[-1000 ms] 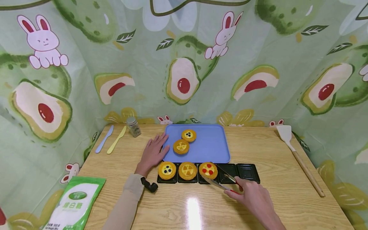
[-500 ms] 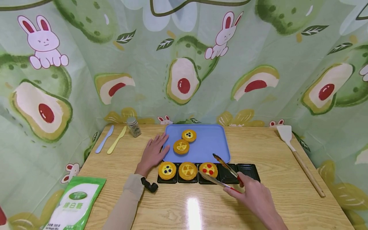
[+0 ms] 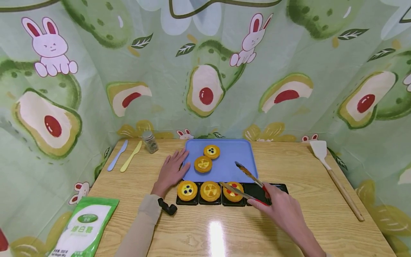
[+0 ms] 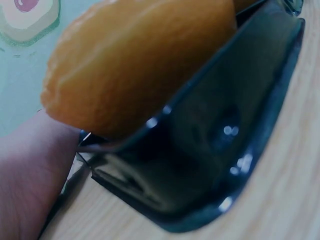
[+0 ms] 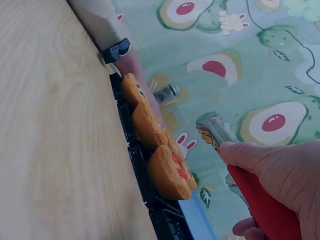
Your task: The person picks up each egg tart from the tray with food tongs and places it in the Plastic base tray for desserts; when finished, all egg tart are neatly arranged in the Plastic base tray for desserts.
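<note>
My right hand [image 3: 282, 210] grips red-handled metal tongs [image 3: 248, 173], whose arms are spread with nothing between them. One tip is over the blue tray [image 3: 236, 150]; the other overlaps the red-topped egg tart [image 3: 233, 194]. In the right wrist view my thumb lies along the red handle [image 5: 260, 205]. My left hand [image 3: 171, 169] lies flat with straight fingers at the tray's left edge. On the tray sit a blueberry-topped tart [image 3: 212, 152] and a tart with yellow wedges [image 3: 203, 164]. Black square boxes in front hold a blueberry tart [image 3: 187, 190], a wedge-topped tart [image 3: 210, 191] and the red-topped one.
A white spatula [image 3: 335, 178] with a wooden handle lies at the right. Far left are a blue knife [image 3: 117, 156], a yellow knife [image 3: 131, 157] and a spice jar [image 3: 150, 142]. A green-and-white sugar bag [image 3: 85, 226] lies front left. A printed curtain [image 3: 205, 71] stands behind.
The tongs have released the red-topped tart, which stays in its black box. They spread and rose toward the tray with my right hand. My left hand has not moved.
</note>
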`<state>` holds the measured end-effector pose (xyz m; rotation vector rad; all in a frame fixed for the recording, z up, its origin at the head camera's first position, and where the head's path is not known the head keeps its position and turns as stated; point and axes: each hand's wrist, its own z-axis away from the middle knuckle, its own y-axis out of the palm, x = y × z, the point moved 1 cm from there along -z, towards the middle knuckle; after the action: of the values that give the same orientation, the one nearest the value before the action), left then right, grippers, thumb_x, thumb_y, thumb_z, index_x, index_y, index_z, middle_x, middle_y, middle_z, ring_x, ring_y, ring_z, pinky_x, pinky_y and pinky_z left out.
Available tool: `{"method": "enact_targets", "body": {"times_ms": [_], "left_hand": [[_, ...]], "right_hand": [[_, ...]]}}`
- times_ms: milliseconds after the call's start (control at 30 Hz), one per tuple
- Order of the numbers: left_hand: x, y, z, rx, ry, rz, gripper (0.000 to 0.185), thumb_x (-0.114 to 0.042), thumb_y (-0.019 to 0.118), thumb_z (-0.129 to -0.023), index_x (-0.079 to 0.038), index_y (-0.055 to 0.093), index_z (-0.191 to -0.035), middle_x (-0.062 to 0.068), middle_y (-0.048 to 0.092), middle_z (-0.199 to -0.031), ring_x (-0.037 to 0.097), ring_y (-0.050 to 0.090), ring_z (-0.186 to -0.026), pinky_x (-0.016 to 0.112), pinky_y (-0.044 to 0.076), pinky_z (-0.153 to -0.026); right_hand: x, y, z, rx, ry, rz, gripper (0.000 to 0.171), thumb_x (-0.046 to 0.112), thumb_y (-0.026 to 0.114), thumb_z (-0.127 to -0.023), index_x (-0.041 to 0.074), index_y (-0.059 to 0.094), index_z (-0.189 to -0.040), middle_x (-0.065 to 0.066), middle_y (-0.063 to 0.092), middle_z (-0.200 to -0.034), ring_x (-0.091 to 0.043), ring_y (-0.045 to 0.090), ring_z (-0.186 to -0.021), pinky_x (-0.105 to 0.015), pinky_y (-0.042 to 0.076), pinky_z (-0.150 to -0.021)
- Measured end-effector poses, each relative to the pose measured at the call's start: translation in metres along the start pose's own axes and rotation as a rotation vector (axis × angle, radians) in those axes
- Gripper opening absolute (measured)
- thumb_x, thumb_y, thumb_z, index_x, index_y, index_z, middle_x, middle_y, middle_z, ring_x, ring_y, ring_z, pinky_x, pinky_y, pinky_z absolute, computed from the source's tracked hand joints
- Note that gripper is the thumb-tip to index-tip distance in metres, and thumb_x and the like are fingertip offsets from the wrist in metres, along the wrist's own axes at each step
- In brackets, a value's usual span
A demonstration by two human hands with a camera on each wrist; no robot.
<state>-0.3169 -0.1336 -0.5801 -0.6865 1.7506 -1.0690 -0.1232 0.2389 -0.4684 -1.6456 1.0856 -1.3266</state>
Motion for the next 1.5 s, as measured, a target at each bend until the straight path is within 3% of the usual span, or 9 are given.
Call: {"method": "enact_targets", "body": {"times_ms": [233, 367, 467, 567, 700, 800, 1000, 1500], "left_hand": [[0.001, -0.001, 0.001, -0.004, -0.006, 0.001, 0.065, -0.055, 0.041, -0.109, -0.024, 0.032, -0.166, -0.003, 0.025, -0.172, 0.029, 0.019, -0.16, 0.058, 0.012, -0.128], [0.001, 0.0, 0.0, 0.003, -0.009, 0.002, 0.065, -0.055, 0.04, -0.11, -0.025, 0.03, -0.166, -0.004, 0.023, -0.173, 0.028, 0.018, -0.16, 0.057, 0.011, -0.128], [0.002, 0.0, 0.0, 0.003, -0.007, 0.002, 0.064, -0.055, 0.04, -0.11, -0.025, 0.03, -0.166, -0.005, 0.022, -0.173, 0.028, 0.018, -0.16, 0.057, 0.011, -0.128], [0.001, 0.0, 0.0, 0.008, -0.008, 0.005, 0.064, -0.054, 0.039, -0.11, -0.025, 0.03, -0.166, -0.005, 0.021, -0.173, 0.028, 0.017, -0.161, 0.056, 0.01, -0.128], [0.001, 0.0, 0.0, 0.015, -0.01, 0.006, 0.064, -0.054, 0.039, -0.11, -0.025, 0.029, -0.166, -0.006, 0.021, -0.173, 0.028, 0.017, -0.161, 0.056, 0.009, -0.129], [0.0, -0.001, 0.0, 0.02, -0.009, -0.001, 0.064, -0.054, 0.039, -0.11, -0.025, 0.029, -0.166, -0.006, 0.021, -0.173, 0.028, 0.016, -0.161, 0.056, 0.01, -0.129], [0.001, -0.003, 0.001, 0.021, -0.002, -0.002, 0.065, -0.056, 0.038, -0.11, -0.026, 0.029, -0.166, -0.005, 0.022, -0.173, 0.027, 0.017, -0.161, 0.056, 0.011, -0.128], [0.003, 0.0, 0.0, 0.007, 0.002, -0.007, 0.064, -0.056, 0.038, -0.11, -0.026, 0.03, -0.166, -0.005, 0.021, -0.173, 0.028, 0.017, -0.161, 0.056, 0.01, -0.128]], "right_hand": [[0.01, 0.003, -0.018, -0.01, -0.059, 0.002, 0.067, 0.065, 0.079, -0.082, 0.011, 0.072, -0.121, 0.005, 0.05, -0.067, -0.01, 0.04, -0.051, -0.029, 0.031, -0.042], [0.016, 0.006, -0.026, -0.026, -0.101, -0.012, 0.056, 0.063, 0.082, -0.081, 0.014, 0.071, -0.107, 0.004, 0.052, -0.067, -0.009, 0.036, -0.048, -0.028, 0.029, -0.04], [0.019, 0.009, -0.033, -0.042, -0.147, -0.012, 0.05, 0.062, 0.083, -0.081, 0.018, 0.061, -0.092, 0.004, 0.05, -0.068, -0.009, 0.034, -0.048, -0.027, 0.027, -0.04], [0.022, 0.012, -0.04, -0.046, -0.172, -0.008, 0.051, 0.062, 0.083, -0.081, 0.018, 0.059, -0.089, 0.006, 0.046, -0.065, -0.009, 0.033, -0.047, -0.027, 0.026, -0.04], [0.027, 0.015, -0.049, -0.023, -0.164, -0.015, 0.056, 0.063, 0.083, -0.08, 0.014, 0.069, -0.103, 0.007, 0.044, -0.059, -0.009, 0.036, -0.045, -0.028, 0.029, -0.039], [0.03, 0.018, -0.056, -0.002, -0.146, -0.016, 0.064, 0.063, 0.084, -0.078, 0.01, 0.071, -0.111, 0.005, 0.051, -0.062, -0.01, 0.039, -0.046, -0.028, 0.032, -0.04], [0.035, 0.023, -0.068, 0.039, -0.126, -0.025, 0.062, 0.066, 0.083, -0.078, 0.008, 0.066, -0.095, 0.004, 0.047, -0.061, -0.013, 0.04, -0.047, -0.029, 0.031, -0.042], [0.04, 0.041, -0.097, 0.088, -0.223, 0.005, 0.061, 0.065, 0.083, -0.079, 0.01, 0.059, -0.077, 0.004, 0.039, -0.058, -0.012, 0.034, -0.045, -0.027, 0.024, -0.043]]}}
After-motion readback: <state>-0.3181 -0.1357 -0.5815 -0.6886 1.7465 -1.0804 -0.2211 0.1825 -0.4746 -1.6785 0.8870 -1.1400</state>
